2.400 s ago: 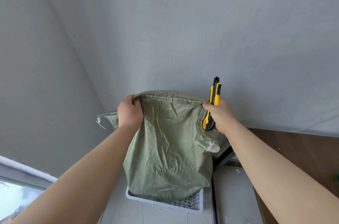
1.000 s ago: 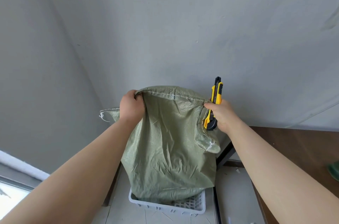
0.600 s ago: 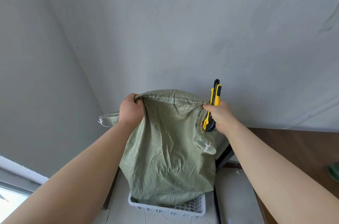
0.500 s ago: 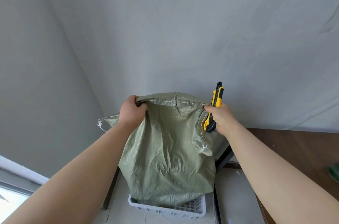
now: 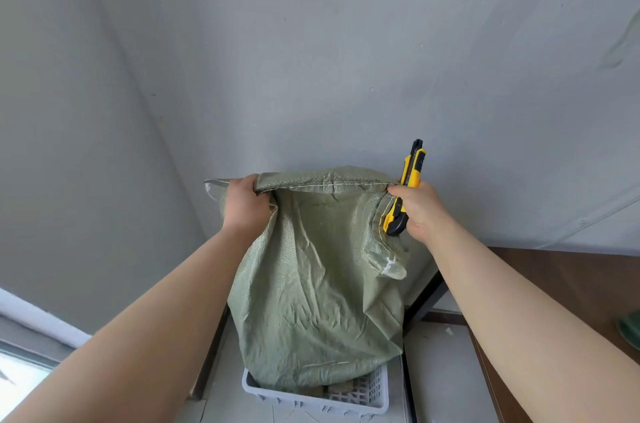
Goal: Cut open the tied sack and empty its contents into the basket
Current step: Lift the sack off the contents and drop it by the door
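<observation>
Sack (image 5: 318, 284) hangs upside down from its stitched bottom seam, open end down inside the basket (image 5: 311, 403) on the floor. My left hand (image 5: 244, 202) is fisted round the seam's left corner. My right hand (image 5: 420, 211) pinches the right corner and also clamps the knife (image 5: 406, 187) in the same grip, tip pointing up. I can't tell if the blade is out.

Progress, as I judge it: the cut is done and the mouth is open. The sack looks slack and mostly flat, and some brownish lumps (image 5: 337, 389) show in the basket under its hem. So the dump is nearly finished. What's left is a shake, lifting the sack clear and putting the knife down. I can't see whether anything is caught inside.

Edges: the sack hem sits within the basket rim, close to the right wall. A dark table leg (image 5: 420, 304) stands just right of the sack, with the wooden table (image 5: 554, 280) beyond it. The wall is close behind. There is open room above and to the left for lifting.
</observation>
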Demonstrator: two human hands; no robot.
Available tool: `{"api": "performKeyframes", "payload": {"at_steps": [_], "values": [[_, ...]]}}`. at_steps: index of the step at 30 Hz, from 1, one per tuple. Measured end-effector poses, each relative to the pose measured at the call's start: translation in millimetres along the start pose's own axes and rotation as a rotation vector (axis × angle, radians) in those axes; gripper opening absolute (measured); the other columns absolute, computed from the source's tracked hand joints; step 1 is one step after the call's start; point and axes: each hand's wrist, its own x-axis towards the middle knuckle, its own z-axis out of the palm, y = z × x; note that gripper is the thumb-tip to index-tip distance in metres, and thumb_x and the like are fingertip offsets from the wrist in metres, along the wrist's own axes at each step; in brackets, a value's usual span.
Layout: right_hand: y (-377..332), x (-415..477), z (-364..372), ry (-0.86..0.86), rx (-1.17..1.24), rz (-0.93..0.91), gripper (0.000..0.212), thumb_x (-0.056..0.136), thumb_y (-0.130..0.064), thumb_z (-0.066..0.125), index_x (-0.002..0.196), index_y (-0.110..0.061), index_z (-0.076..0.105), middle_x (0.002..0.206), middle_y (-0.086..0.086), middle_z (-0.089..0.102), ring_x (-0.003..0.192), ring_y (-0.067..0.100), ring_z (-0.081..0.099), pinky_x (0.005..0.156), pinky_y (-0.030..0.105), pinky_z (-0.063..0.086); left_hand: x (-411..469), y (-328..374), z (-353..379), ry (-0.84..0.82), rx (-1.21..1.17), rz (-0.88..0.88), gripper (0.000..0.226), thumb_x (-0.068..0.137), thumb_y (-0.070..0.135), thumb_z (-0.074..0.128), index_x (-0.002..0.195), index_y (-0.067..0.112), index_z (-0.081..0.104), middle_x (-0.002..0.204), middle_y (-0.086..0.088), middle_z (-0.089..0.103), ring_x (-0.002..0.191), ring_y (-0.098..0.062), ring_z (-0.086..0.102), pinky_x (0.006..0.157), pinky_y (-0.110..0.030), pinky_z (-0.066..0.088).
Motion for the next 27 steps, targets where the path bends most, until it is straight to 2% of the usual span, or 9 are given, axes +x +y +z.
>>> {"api": "performKeyframes", "payload": {"at_steps": [6,8,10,11,14,17,19,22,27], "values": [[-8,-3,1,-0.024,0.007,-0.024,0.016,0.086,-0.002,0.06,0.08,-0.016,0.053,0.078,0.005,0.049,0.082,0.022,0.049,0.08,0.035,0.04,-6,16,-2,0.049,-0.088,-0.039,0.028,0.078,0.002,0.041,0.088,0.011,0.066,0.09,-0.016,0.07,0.086,-0.036,0.067,0.082,-0.048,0.057],[-12,-4,2,-0.028,0.027,-0.031,0.015,0.086,-0.002,0.06,0.08,-0.015,0.054,0.078,0.005,0.05,0.08,0.022,0.05,0.081,0.037,0.042,-6,21,-1,0.075,-0.127,-0.059,0.027,0.085,-0.002,0.04,0.092,0.008,0.064,0.083,-0.013,0.068,0.074,-0.028,0.066,0.068,-0.036,0.058],[-15,-5,2,-0.03,0.056,-0.042,0.013,0.086,-0.002,0.059,0.081,-0.013,0.054,0.079,0.005,0.052,0.077,0.021,0.052,0.081,0.038,0.043,-5,26,0,0.08,-0.155,-0.069,0.023,0.088,0.0,0.039,0.09,0.006,0.061,0.072,-0.008,0.062,0.058,-0.019,0.057,0.05,-0.023,0.046],[-15,-5,2,-0.028,0.055,-0.043,0.011,0.087,-0.002,0.059,0.082,-0.011,0.054,0.078,0.005,0.052,0.077,0.021,0.052,0.081,0.038,0.043,-3,27,1,0.066,-0.136,-0.065,0.021,0.089,0.001,0.039,0.086,0.007,0.059,0.066,-0.006,0.058,0.054,-0.019,0.053,0.048,-0.023,0.042],[-7,-5,1,-0.018,-0.024,-0.018,0.009,0.087,-0.003,0.059,0.093,-0.007,0.054,0.078,0.005,0.048,0.076,0.021,0.049,0.076,0.034,0.042,0,21,-1,-0.021,-0.029,-0.101,0.02,0.089,0.005,0.039,0.076,0.006,0.055,0.064,-0.01,0.056,0.06,-0.027,0.052,0.055,-0.034,0.044],[4,-6,-2,-0.007,-0.063,0.022,0.013,0.087,-0.003,0.059,0.098,-0.008,0.053,0.077,0.005,0.047,0.071,0.019,0.047,0.068,0.032,0.04,-3,10,0,-0.12,0.026,-0.159,0.019,0.089,0.006,0.042,0.088,0.0,0.06,0.075,-0.014,0.064,0.073,-0.033,0.064,0.076,-0.046,0.057],[10,-6,-5,0.01,-0.07,0.042,0.01,0.087,-0.003,0.059,0.094,-0.008,0.054,0.077,0.005,0.046,0.073,0.02,0.047,0.066,0.032,0.04,-4,2,1,-0.183,0.043,-0.167,0.019,0.088,0.015,0.051,0.098,0.003,0.062,0.085,-0.012,0.07,0.082,-0.031,0.069,0.085,-0.047,0.056],[12,-7,-10,0.025,-0.074,0.066,0.014,0.087,-0.003,0.059,0.079,-0.012,0.052,0.075,0.005,0.044,0.072,0.021,0.045,0.066,0.032,0.04,-7,-3,2,-0.24,0.088,-0.133,0.028,0.081,0.022,0.068,0.106,0.01,0.063,0.093,-0.011,0.072,0.086,-0.028,0.07,0.087,-0.048,0.055],[-10,-8,-15,0.031,-0.035,-0.006,0.017,0.085,-0.003,0.059,0.073,-0.013,0.052,0.073,0.005,0.045,0.073,0.021,0.046,0.073,0.034,0.039,-5,17,1,-0.125,-0.005,-0.034,0.03,0.082,0.006,0.064,0.11,0.016,0.063,0.099,-0.01,0.07,0.092,-0.031,0.068,0.086,-0.047,0.055]]}}
